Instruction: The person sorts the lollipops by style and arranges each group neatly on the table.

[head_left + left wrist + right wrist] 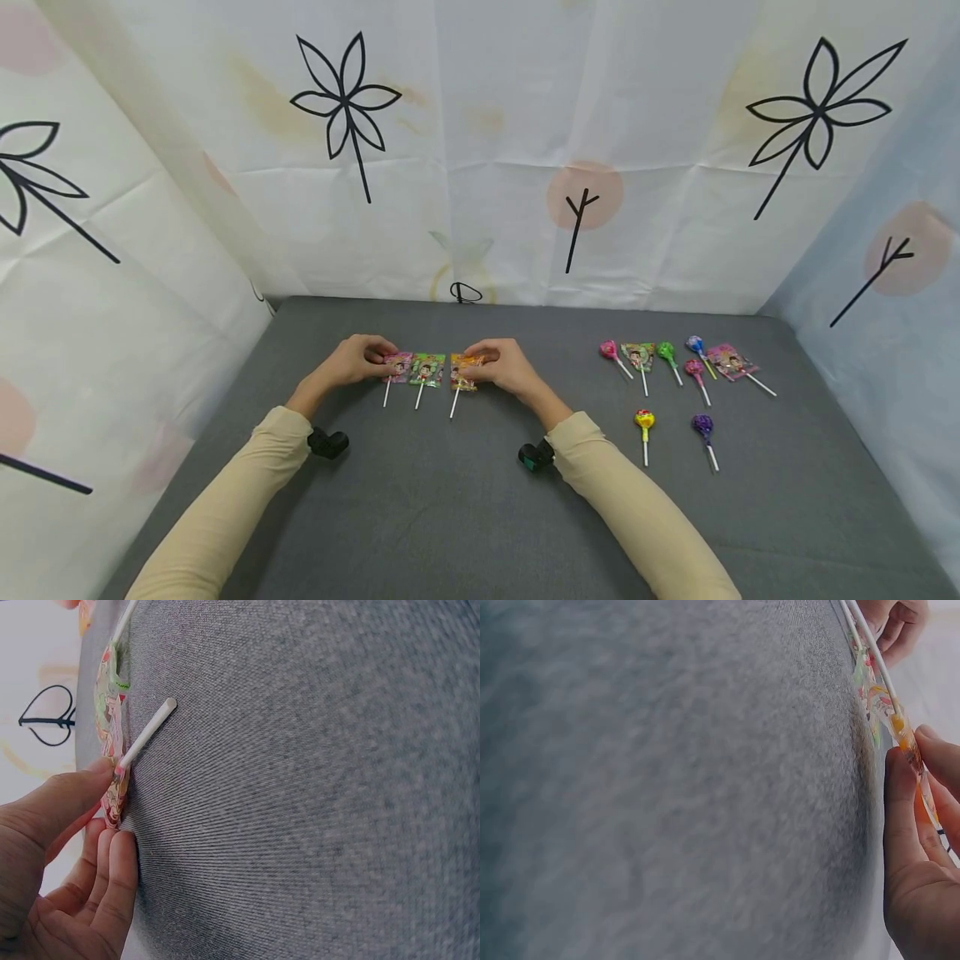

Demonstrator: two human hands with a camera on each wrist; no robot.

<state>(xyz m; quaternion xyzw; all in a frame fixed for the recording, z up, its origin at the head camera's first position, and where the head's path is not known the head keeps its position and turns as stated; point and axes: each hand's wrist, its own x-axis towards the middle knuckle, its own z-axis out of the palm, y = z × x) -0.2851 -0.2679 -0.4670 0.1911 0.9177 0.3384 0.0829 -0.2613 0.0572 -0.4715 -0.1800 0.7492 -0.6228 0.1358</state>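
Note:
Three lollipops in flat square wrappers stand side by side at the left of the grey table, sticks toward me. My left hand pinches the pink-wrapped lollipop by its left part, thumb across the wrapper in the left wrist view. Between the hands lies the green-wrapped lollipop, touched by neither. From the right, my right hand grips the orange-wrapped lollipop. In the right wrist view its orange wrapper is between thumb and fingers, tilted on edge, its white stick pointing up and left.
On the right are round-headed lollipops: a yellow one, a purple one, a green one, a blue one and pink ones. Two more flat-wrapped lollipops, green and pink, lie among them. A printed curtain rises behind the table.

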